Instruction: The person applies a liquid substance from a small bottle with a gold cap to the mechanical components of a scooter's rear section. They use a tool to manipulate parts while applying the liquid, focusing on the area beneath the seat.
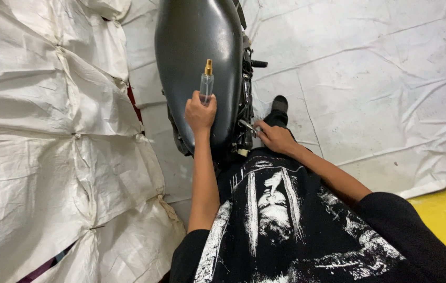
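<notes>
While white wrinkled sheeting covers the floor and the wall on the left, a dark grey motorcycle seat runs from near centre away toward the far top of the view, its long axis pointing straight away from the person. Black engine parts show along the seat's right side, and a strip of yellow floor lies at the near right. Looking down, the person wears a black printed shirt. Their left hand rests on the seat and is closed around the base of a small clear spray bottle with a gold nozzle, held upright, its long axis pointing away up the seat. Just right of it and slightly nearer, the right hand is curled around a small silver tool, whose tip points left toward the engine parts beside the seat. A black shoe shows just beyond that hand.
</notes>
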